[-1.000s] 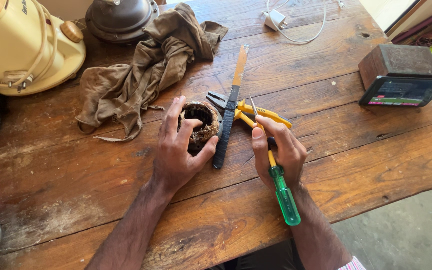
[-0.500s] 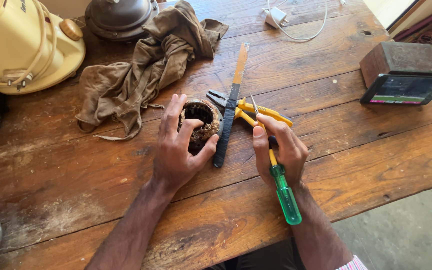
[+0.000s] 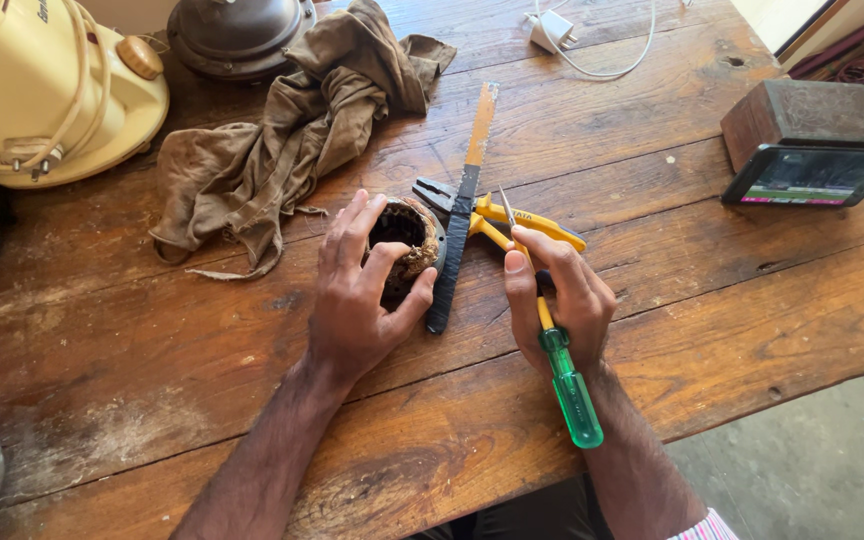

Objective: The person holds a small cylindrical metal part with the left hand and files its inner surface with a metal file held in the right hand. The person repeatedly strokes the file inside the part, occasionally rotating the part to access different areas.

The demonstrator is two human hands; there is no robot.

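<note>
Near worktop front edge, our left hand (image 3: pixel 357 300) cups rusty round part (image 3: pixel 404 240); right hand (image 3: pixel 562 295) pinches green screwdriver (image 3: pixel 552 345), tip pointing away, beside part.

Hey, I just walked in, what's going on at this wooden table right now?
A person sits at a worn wooden table. The left hand cups a small round, rusty hollow part on the tabletop. The right hand holds a green-handled screwdriver, tip pointing away from the person. Between the hands lie a taped hacksaw blade and yellow-handled pliers. A crumpled brown rag lies behind.
</note>
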